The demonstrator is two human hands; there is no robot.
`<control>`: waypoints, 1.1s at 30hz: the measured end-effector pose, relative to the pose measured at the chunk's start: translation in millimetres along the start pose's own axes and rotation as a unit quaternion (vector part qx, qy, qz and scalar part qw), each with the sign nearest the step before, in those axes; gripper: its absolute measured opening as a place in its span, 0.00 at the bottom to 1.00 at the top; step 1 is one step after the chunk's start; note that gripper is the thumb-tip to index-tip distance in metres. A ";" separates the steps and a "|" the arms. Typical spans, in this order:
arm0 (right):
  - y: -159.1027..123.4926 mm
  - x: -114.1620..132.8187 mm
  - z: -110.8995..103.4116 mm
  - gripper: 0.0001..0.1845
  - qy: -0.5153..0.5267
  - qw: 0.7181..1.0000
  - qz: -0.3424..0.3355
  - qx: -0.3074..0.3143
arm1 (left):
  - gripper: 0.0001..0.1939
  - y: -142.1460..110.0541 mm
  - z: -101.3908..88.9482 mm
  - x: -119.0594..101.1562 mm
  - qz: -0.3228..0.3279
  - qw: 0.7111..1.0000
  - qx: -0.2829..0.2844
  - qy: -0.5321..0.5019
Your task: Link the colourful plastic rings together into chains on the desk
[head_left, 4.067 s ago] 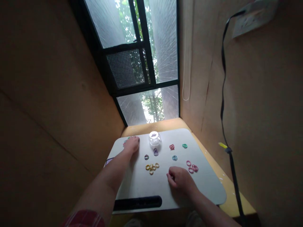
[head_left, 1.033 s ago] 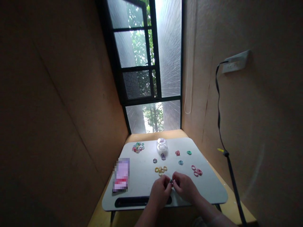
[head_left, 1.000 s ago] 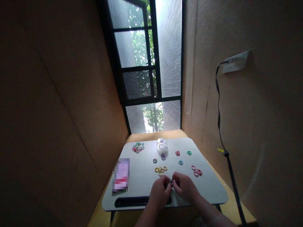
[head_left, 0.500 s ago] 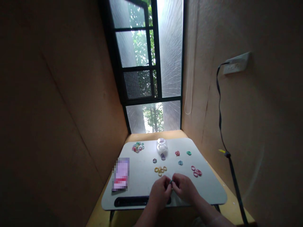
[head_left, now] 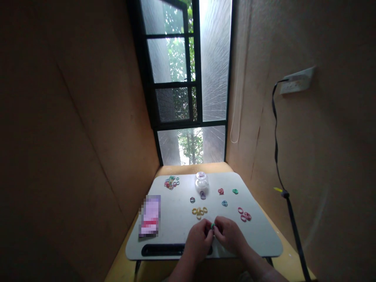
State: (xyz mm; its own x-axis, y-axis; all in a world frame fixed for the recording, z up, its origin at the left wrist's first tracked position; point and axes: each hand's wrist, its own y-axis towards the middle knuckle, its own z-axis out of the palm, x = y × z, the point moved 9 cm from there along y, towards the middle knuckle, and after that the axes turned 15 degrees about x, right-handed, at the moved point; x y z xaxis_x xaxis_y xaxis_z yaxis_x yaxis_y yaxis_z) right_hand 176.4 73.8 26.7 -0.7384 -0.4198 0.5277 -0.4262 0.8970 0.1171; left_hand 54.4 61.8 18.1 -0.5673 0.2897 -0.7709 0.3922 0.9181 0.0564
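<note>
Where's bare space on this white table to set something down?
Free: between the purple item and left hand; also right of the right hand, nearer than the pink rings. Crowded: around the yellow rings and clear jar.

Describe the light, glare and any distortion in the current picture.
Head view: bright daylight through the window, side walls dim; pale glare on the clear jar; wide-angle stretch towards the edges; blocky pixelation over the purple item.

White table [head_left: 173,231], yellow rings [head_left: 199,212], pink rings [head_left: 247,216], black groove [head_left: 163,249], purple rectangle [head_left: 150,211] (red-banded)
</note>
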 end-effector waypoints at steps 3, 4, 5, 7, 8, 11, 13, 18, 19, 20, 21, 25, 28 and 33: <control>0.0 -1.3 1.6 0.07 -0.005 1.000 0.000 0.000 | 0.04 -1.0 0.1 -1.6 -0.001 1.000 0.000 0.000; 0.0 -1.6 2.0 0.07 -0.007 1.000 0.000 0.000 | 0.04 -1.5 -0.4 -2.5 -0.001 1.000 -0.002 0.002; 0.1 -1.7 2.2 0.07 -0.009 1.000 -0.001 0.000 | 0.04 -2.1 -1.1 -3.5 -0.002 1.000 -0.004 0.004; 0.0 -1.3 2.3 0.06 -0.012 1.000 -0.005 -0.001 | 0.04 -3.3 -2.2 -5.5 -0.003 1.000 -0.008 0.011; 0.0 -0.9 2.3 0.06 -0.012 1.000 -0.006 0.000 | 0.04 -3.9 -2.5 -6.4 -0.003 1.000 -0.009 0.014; -0.2 0.1 2.5 0.06 -0.010 1.000 -0.008 0.002 | 0.04 -5.3 -2.7 -8.5 0.001 1.000 -0.006 0.019; -0.5 0.5 2.7 0.06 -0.011 1.000 -0.006 0.002 | 0.03 -6.0 -2.8 -8.6 0.004 1.000 -0.005 0.020; -0.3 0.6 4.0 0.06 -0.013 1.000 -0.008 0.000 | 0.03 -6.2 -3.3 -7.0 0.002 1.000 0.001 0.021; 0.0 0.6 4.4 0.06 -0.012 1.000 -0.009 0.001 | 0.04 -6.1 -3.5 -7.0 0.002 1.000 0.003 0.022; 0.2 0.6 4.6 0.06 -0.011 1.000 -0.011 0.002 | 0.04 -6.2 -3.8 -7.0 0.001 1.000 0.003 0.023; 0.4 0.5 4.7 0.06 -0.010 1.000 -0.012 0.003 | 0.04 -6.3 -4.2 -7.2 0.000 1.000 0.003 0.024; 0.8 -0.4 4.6 0.06 -0.012 1.000 -0.009 0.005 | 0.03 -7.2 -4.8 -8.4 0.002 1.000 0.001 0.022; 0.5 -1.6 5.3 0.06 -0.012 1.000 -0.005 0.008 | 0.04 -7.8 -4.1 -8.7 0.004 1.000 0.003 0.015; 0.1 -3.2 6.9 0.06 -0.003 1.000 -0.006 0.005 | 0.05 -7.5 -2.6 -6.6 0.002 1.000 0.001 0.015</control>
State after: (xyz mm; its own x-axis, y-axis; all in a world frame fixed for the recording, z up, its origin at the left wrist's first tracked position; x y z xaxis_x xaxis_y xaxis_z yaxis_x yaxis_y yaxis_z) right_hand 175.1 74.3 19.3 -0.7361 -0.4310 0.5220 -0.4404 0.8905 0.1143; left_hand 53.3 53.7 24.4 -0.5868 0.3022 -0.7512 0.3961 0.9163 0.0592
